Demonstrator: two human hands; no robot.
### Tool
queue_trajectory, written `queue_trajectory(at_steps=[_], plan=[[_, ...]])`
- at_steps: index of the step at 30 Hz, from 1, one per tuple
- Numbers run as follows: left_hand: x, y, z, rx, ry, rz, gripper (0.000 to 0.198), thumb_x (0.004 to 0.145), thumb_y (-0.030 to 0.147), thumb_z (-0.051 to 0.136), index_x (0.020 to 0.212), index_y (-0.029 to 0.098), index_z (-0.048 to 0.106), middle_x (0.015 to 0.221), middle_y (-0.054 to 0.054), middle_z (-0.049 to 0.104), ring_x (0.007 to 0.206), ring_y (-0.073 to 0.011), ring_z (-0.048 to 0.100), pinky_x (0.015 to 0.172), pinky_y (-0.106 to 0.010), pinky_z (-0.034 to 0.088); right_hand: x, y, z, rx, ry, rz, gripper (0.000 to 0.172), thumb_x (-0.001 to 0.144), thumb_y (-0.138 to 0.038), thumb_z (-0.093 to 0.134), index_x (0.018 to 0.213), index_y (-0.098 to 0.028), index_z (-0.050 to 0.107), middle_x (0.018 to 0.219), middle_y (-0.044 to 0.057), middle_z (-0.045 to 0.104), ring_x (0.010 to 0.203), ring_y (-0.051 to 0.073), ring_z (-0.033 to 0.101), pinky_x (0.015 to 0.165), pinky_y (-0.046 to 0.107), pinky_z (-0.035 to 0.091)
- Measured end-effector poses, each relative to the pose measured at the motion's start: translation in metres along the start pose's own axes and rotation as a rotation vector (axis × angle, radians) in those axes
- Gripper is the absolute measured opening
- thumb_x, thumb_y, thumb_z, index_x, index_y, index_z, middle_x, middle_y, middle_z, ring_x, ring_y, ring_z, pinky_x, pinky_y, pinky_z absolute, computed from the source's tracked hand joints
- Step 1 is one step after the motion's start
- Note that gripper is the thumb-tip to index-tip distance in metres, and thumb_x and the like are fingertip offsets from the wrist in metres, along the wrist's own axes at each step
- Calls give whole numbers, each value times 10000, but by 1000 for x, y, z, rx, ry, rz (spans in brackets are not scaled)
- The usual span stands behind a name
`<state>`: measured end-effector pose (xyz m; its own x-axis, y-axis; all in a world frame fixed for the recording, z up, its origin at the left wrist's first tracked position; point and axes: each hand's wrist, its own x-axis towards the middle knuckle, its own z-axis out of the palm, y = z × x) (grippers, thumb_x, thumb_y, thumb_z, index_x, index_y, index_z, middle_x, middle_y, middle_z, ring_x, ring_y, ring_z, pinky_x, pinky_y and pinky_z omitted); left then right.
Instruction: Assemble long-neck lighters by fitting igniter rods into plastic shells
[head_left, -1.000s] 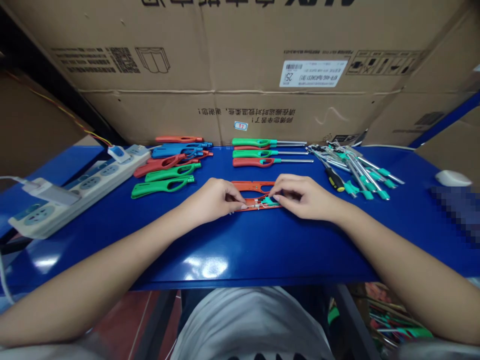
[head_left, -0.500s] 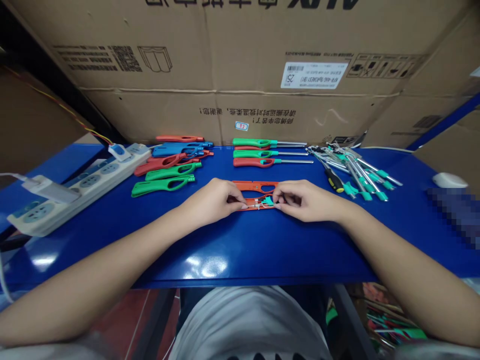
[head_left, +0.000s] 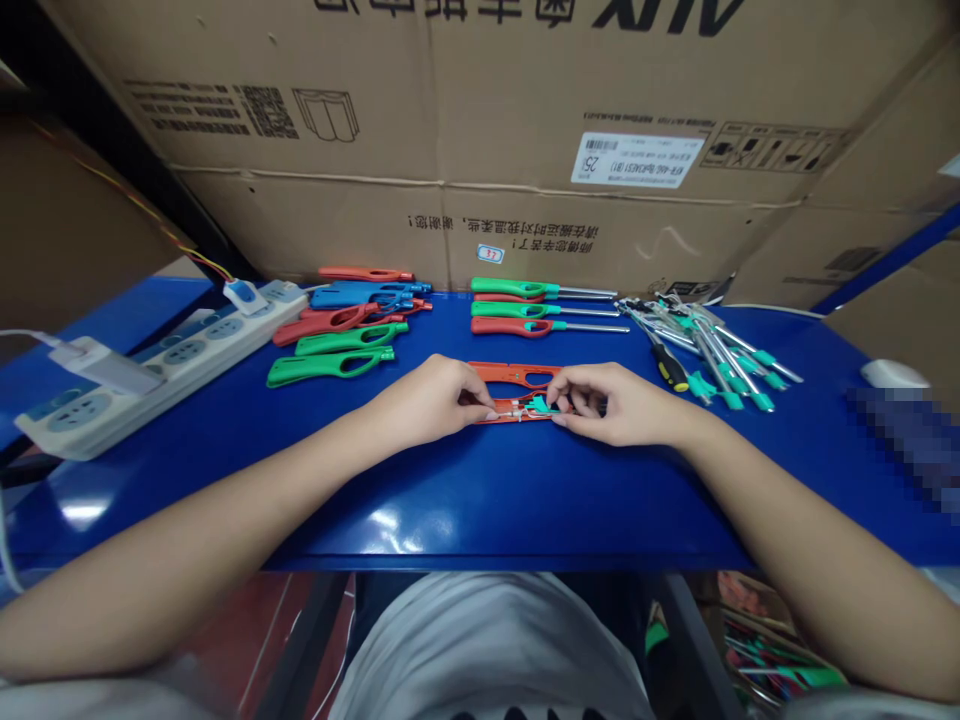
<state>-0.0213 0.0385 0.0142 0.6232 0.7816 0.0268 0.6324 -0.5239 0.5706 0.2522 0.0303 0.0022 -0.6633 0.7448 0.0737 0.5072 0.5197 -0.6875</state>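
Note:
An orange-red lighter shell half (head_left: 513,402) lies on the table before me, with a teal trigger piece (head_left: 539,404), white wire and small metal parts inside. My left hand (head_left: 441,402) is closed, thumb and forefinger pinching the shell's left end. At the other end my right hand (head_left: 619,404) is closed too, thumb and fingertips on the shell beside the teal piece. Whatever is under those right fingertips is partly hidden. Just behind lies a matching orange-red shell half (head_left: 504,373) with a handle opening, close to the fingers of both hands.
Several empty lighter shells (head_left: 330,366) lie at left, near a white power strip (head_left: 184,352). Assembled lighters (head_left: 510,326) with metal tubes lie behind my hands. Right of them are a pile of metal tubes (head_left: 720,350) and a screwdriver (head_left: 670,367). A cardboard sheet (head_left: 450,225) stands behind.
The view has shifted slightly. Both hands stay at the shell half; the right fingertips have moved a little over the teal piece.

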Motion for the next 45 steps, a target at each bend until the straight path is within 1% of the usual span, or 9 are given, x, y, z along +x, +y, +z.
queue_trajectory(at_steps=[8, 11, 18, 21, 26, 32, 39, 42, 45], plan=[[0, 0, 0, 43, -23, 30, 108, 864, 205, 720, 916, 199, 816, 882, -47, 779, 798, -184, 709, 781, -280, 515, 0, -1, -6, -36, -60, 16, 152, 855, -217, 635, 992, -161, 669, 756, -1, 591, 614, 99, 511, 564, 210, 449], [-4, 3, -1, 170, -12, 116, 132, 889, 192, 684, 934, 193, 808, 907, -60, 766, 828, -193, 702, 788, -287, 516, 0, 0, -9, -9, -105, 47, 167, 890, -253, 606, 1017, -162, 666, 780, 12, 623, 630, 104, 525, 569, 213, 452], [-14, 17, 2, 526, 39, 208, 224, 971, 271, 555, 939, 199, 765, 926, -71, 712, 945, -249, 656, 768, -334, 511, 1, -2, -6, -63, -46, -12, 95, 890, -209, 588, 932, -170, 664, 794, 21, 643, 631, 109, 506, 581, 228, 427], [-14, 21, 9, 488, 47, 258, 196, 957, 284, 569, 1041, 174, 708, 1056, -91, 692, 1044, -269, 615, 850, -362, 523, 2, -2, -4, -63, -27, -18, 83, 884, -204, 596, 928, -169, 658, 765, 9, 601, 625, 109, 495, 579, 230, 422], [-15, 23, 25, 397, -3, 340, 359, 949, 225, 542, 1301, 187, 598, 1271, -116, 634, 1171, -278, 587, 971, -414, 510, 3, 0, -3, -75, -2, -15, 85, 883, -210, 607, 919, -164, 668, 725, -5, 585, 597, 101, 472, 570, 227, 403], [-15, 21, 28, 387, -9, 356, 381, 975, 231, 507, 1343, 201, 600, 1320, -119, 621, 1206, -285, 589, 997, -437, 515, 0, -1, -7, -83, -38, 10, 155, 893, -211, 599, 1010, -165, 689, 818, 19, 674, 596, 103, 488, 576, 234, 403], [-13, 15, 25, 382, -4, 371, 361, 997, 213, 479, 1336, 208, 600, 1324, -110, 622, 1193, -260, 621, 998, -409, 524, 1, 6, -9, -119, 68, -57, 164, 905, -314, 655, 974, -175, 708, 868, 31, 660, 616, 106, 507, 602, 250, 409], [-12, 13, 14, 398, -12, 361, 325, 980, 226, 523, 1293, 208, 608, 1337, -93, 624, 1178, -249, 635, 976, -376, 529, 3, 11, -9, -137, 201, -45, 180, 924, -306, 614, 1003, -178, 714, 909, 42, 663, 605, 107, 511, 586, 259, 412], [-11, 11, -2, 474, -26, 347, 318, 951, 295, 584, 1252, 198, 618, 1231, -81, 682, 1103, -259, 663, 917, -365, 531, 5, 18, -8, -221, 284, 2, 190, 905, -265, 612, 1042, -191, 722, 983, 56, 666, 611, 113, 500, 596, 275, 421]])
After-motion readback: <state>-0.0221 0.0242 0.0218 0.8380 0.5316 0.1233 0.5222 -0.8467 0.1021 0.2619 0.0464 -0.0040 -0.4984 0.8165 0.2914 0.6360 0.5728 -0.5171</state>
